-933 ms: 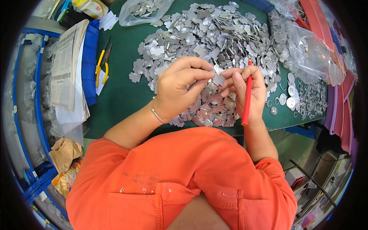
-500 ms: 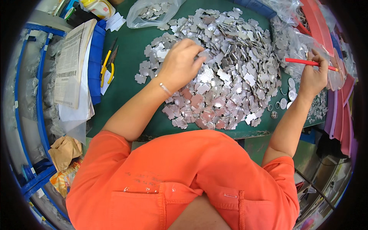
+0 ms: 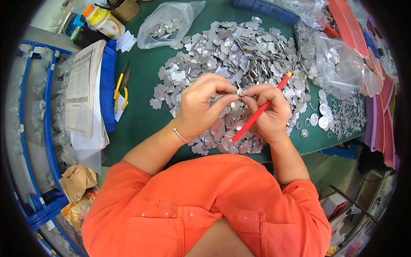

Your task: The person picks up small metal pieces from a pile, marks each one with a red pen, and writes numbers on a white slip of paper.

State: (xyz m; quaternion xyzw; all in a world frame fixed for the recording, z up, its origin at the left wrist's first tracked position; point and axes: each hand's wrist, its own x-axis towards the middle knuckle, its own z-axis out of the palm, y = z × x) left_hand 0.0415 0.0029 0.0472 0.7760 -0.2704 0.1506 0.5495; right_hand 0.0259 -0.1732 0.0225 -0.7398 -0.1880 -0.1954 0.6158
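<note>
Over the heap of flat, notched silvery metal pieces (image 3: 257, 47), my two hands meet fingertip to fingertip. A small metal piece (image 3: 239, 91) is pinched between them, mostly hidden by the fingers. My left hand (image 3: 198, 102) is closed on its left side, thumb against forefinger. From the right, my right hand (image 3: 274, 112) grips it too. That same hand keeps a red pencil (image 3: 250, 124) tucked across its fingers, slanting from upper right to lower left.
A clear bag of pieces (image 3: 169, 21) lies at the back. Yellow-handled pliers (image 3: 122, 96) rest beside a blue bin (image 3: 108, 85) at left. Metal discs (image 3: 324, 111) and many rings (image 3: 344, 115) lie at right, near clear plastic bags (image 3: 338, 64) and a red basket (image 3: 349, 28).
My right hand has come left from the plastic bags, with the pencil now slanting. My left hand has moved slightly down off the heap, and the fingertips now meet on a small piece.
</note>
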